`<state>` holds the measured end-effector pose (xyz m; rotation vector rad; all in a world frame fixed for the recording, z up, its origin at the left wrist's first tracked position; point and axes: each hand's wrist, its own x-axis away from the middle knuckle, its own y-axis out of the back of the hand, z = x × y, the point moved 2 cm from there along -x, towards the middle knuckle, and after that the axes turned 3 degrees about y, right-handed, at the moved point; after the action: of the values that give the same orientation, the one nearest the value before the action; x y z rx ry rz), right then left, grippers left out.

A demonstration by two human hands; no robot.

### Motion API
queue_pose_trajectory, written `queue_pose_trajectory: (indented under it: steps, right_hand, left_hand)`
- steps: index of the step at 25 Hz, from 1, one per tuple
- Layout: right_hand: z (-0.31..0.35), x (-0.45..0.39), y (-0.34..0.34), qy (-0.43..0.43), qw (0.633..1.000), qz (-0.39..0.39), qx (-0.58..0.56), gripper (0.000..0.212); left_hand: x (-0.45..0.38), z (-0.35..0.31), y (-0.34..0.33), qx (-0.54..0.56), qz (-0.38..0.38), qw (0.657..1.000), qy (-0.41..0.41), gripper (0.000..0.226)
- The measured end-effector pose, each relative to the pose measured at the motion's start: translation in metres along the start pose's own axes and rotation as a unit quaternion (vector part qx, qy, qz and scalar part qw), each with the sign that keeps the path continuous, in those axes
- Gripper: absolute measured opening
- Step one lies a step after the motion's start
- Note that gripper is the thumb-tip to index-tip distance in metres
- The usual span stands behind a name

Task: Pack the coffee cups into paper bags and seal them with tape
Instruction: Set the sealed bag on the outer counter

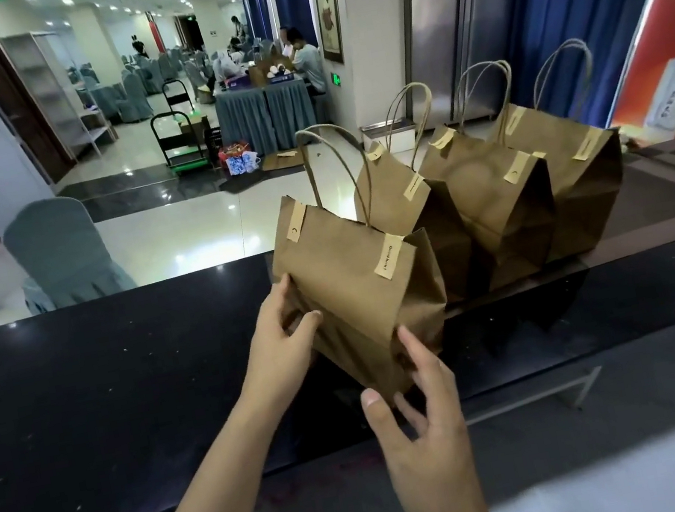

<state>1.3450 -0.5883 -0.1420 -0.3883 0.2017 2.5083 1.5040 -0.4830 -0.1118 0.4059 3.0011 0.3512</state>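
A brown paper bag (355,288) with twisted handles and two tape strips across its folded top stands tilted on the black counter (102,387). My left hand (284,346) grips its left side, fingers behind and thumb on the front. My right hand (419,422) is at the bag's lower right corner, index finger touching the paper, thumb raised off it. Three more taped bags (493,201) stand in a row behind to the right. No coffee cups are visible.
The counter's far edge drops to a tiled hall floor with a covered chair (55,251). A red poster (667,39) and blue curtains stand at the right. A person sits at a far table (264,106).
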Motion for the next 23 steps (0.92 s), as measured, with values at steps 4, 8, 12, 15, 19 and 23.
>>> queue_pose_trajectory:
  steps: [4,8,12,15,19,23]
  right_hand:
    - [-0.004,-0.012,-0.019,-0.005,0.998,0.054,0.019,0.071]
    - [-0.010,-0.032,-0.029,-0.020,0.997,0.072,0.010,0.059]
    - [-0.018,-0.052,-0.033,-0.030,0.997,0.075,0.009,0.049]
    - [-0.023,-0.065,-0.030,-0.036,0.997,0.073,0.018,0.049]
    - [-0.028,-0.079,-0.024,-0.044,0.997,0.060,0.018,0.051]
    - [-0.033,-0.086,-0.021,-0.048,0.997,0.056,0.012,0.052]
  left_hand:
    - [0.021,0.006,-0.020,0.024,0.054,0.998,-0.018,0.060]
    - [0.023,0.001,-0.030,0.056,0.053,0.997,-0.024,0.052]
    - [0.001,-0.003,-0.035,0.083,0.059,0.995,0.004,0.050]
    - [-0.014,-0.006,-0.043,0.075,0.069,0.995,0.003,0.050]
    - [-0.027,-0.008,-0.054,0.072,0.080,0.994,0.001,0.049]
    - [-0.037,-0.008,-0.061,0.067,0.082,0.994,-0.001,0.049]
